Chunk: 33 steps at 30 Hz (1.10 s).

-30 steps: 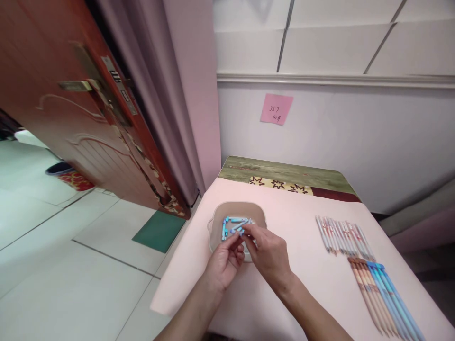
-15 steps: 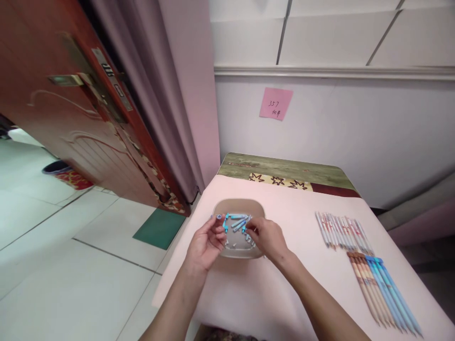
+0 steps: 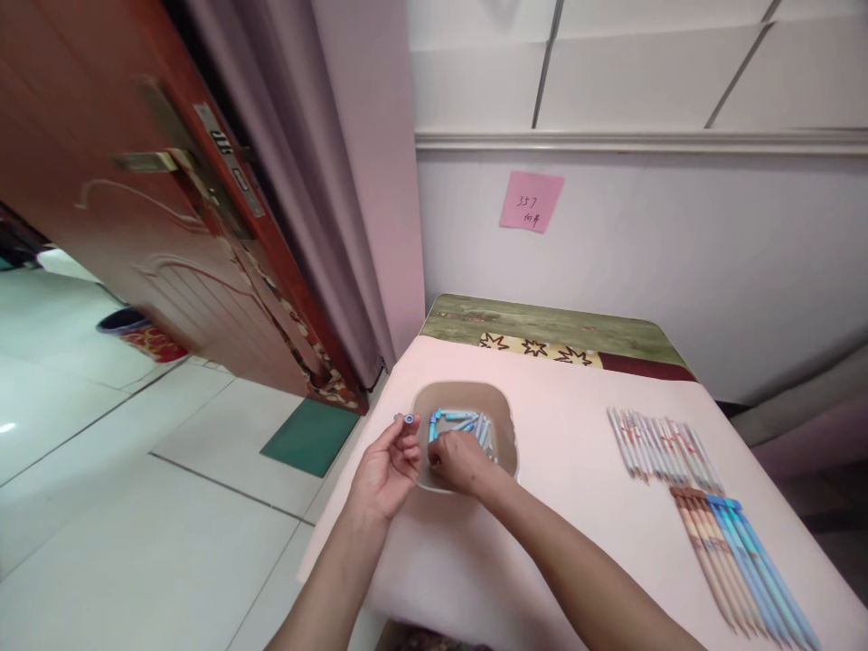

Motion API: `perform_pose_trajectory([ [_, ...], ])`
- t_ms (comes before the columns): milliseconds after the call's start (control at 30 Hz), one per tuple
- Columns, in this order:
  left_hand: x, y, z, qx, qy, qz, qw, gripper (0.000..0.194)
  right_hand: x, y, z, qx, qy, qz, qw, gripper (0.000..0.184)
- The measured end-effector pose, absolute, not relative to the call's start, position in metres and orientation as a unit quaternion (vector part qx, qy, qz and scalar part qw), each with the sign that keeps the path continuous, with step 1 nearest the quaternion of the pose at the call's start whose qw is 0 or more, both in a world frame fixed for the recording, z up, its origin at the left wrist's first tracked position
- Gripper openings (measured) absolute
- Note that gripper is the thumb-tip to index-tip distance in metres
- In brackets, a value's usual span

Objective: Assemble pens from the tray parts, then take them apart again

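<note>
A shallow tan tray point(image 3: 505, 425) sits on the pink-covered table point(image 3: 562, 542) and holds several light blue pen parts point(image 3: 461, 422). My left hand point(image 3: 385, 467) is at the tray's left rim, its fingers pinched on a small blue pen piece point(image 3: 407, 419). My right hand point(image 3: 459, 462) reaches into the near left part of the tray with its fingers curled down among the parts; what they hold, if anything, is hidden.
On the table's right lie a row of white pens point(image 3: 659, 445) and, nearer me, a row of brown and blue pens point(image 3: 739, 556). A pink sticky note point(image 3: 530, 202) is on the wall behind. An open red door point(image 3: 136, 208) and a tiled floor are to the left.
My right hand has moved left and down into the tray. My left hand has drawn apart to the tray's left rim and now holds the small blue piece alone.
</note>
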<state>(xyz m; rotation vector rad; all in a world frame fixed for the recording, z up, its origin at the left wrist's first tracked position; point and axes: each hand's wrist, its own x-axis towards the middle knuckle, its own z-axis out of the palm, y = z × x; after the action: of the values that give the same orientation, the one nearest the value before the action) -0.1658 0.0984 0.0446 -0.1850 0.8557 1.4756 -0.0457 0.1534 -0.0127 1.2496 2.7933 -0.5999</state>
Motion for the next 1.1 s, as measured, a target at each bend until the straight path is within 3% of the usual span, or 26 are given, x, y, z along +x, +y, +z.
perform_pose_trajectory([
  [233, -0.160, 0.099, 0.042, -0.087, 0.385, 0.627, 0.672, 0.011, -0.056, 0.153, -0.019, 0.385, 0.905, -0.179, 0.032, 0.019],
  [467, -0.155, 0.098, 0.037, -0.110, 0.354, 0.614, 0.697, 0.012, -0.025, 0.152, -0.007, 0.445, 0.878, -0.171, -0.049, 0.017],
  [733, -0.141, 0.099, 0.032, -0.078, 0.295, 0.583, 0.753, 0.016, 0.018, 0.146, -0.007, 0.502, 0.675, -0.439, -0.317, 0.002],
  [800, -0.139, 0.104, 0.026, -0.082, 0.330, 0.584, 0.737, 0.016, 0.021, 0.144, -0.008, 0.481, 0.628, -0.493, -0.363, 0.012],
  [867, -0.138, 0.108, 0.021, -0.106, 0.374, 0.579, 0.717, 0.016, 0.023, 0.142, -0.008, 0.457, 0.592, -0.531, -0.398, 0.025],
  [1100, -0.128, 0.112, 0.018, -0.117, 0.378, 0.562, 0.726, 0.011, 0.022, 0.141, 0.001, 0.427, 0.483, -0.622, -0.444, 0.026],
])
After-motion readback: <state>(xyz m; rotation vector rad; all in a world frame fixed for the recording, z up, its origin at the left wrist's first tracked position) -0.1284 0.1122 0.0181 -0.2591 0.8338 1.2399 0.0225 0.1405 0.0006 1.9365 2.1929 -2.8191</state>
